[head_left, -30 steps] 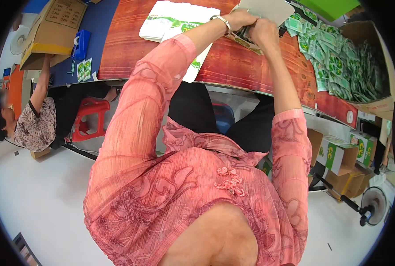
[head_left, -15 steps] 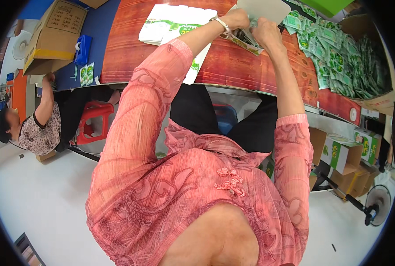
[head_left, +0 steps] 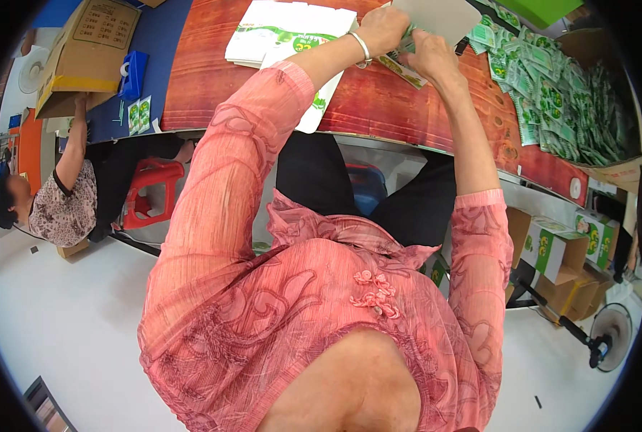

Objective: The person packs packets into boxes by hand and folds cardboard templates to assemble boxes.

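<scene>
Left hand (head_left: 384, 30) and right hand (head_left: 436, 56), fingers curled, sit at the open box (head_left: 406, 74), top centre; their grip cannot be told. The raised flap (head_left: 447, 20) apparently leaves access. Sachets (head_left: 544, 79), upper right, lie presumably for easy reach; cartons (head_left: 281, 36), upper left of centre, seem stacked flat to save space.

The flat white cartons (head_left: 285, 36) have big green marks and smaller print. The small open box (head_left: 403, 70) has print on its side, partly hidden. The big brown box (head_left: 106, 30) has rows of tiny dark marks. The green packets (head_left: 544, 79) and the white and green boxes (head_left: 548, 252) have yellowish signs. Most print is too little or blurry to read.
</scene>
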`<control>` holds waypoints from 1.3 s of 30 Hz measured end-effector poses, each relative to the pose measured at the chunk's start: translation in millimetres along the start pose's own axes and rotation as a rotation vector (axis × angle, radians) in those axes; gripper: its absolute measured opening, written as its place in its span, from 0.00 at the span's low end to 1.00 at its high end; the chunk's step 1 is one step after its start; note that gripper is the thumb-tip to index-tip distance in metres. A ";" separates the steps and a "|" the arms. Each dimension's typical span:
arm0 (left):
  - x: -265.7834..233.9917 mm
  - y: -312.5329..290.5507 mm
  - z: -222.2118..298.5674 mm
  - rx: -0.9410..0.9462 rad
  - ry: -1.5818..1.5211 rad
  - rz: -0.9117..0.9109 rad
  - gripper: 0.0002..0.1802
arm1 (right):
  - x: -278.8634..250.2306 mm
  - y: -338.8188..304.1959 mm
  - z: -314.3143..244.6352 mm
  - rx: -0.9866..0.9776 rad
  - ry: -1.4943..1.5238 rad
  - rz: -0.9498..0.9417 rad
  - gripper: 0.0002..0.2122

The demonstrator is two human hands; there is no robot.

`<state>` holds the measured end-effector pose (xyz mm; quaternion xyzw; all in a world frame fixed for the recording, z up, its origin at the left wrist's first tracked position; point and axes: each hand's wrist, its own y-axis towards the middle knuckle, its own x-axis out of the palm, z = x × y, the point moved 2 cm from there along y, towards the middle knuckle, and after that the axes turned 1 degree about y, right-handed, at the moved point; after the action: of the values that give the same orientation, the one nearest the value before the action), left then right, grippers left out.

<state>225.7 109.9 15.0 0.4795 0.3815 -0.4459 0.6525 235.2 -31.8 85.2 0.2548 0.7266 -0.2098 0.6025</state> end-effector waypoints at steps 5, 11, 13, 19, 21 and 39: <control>-3.6 -15.4 -15.7 0.303 0.133 0.274 0.23 | 8.0 8.2 -9.7 -0.116 -0.047 0.005 0.10; -60.0 -26.6 19.4 0.407 -0.008 0.189 0.21 | 41.3 12.6 15.7 0.090 0.134 0.127 0.11; -64.3 -43.6 21.7 0.140 0.046 0.424 0.17 | 36.3 9.8 14.6 0.010 0.066 0.069 0.12; -58.7 -41.8 -14.9 -0.273 -0.243 -0.101 0.17 | 19.5 0.8 -3.5 -0.021 0.020 0.083 0.15; -49.7 -51.6 -10.1 -0.306 -0.243 -0.106 0.17 | 22.9 -0.4 -1.9 -0.120 0.081 0.060 0.19; -38.5 -104.3 42.8 -0.413 -0.364 0.055 0.20 | 44.4 -25.3 5.5 -0.192 0.168 0.089 0.22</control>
<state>117.9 62.0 31.6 0.2584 0.3278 -0.4197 0.8060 217.2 -49.7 40.5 0.2444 0.7792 -0.0903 0.5701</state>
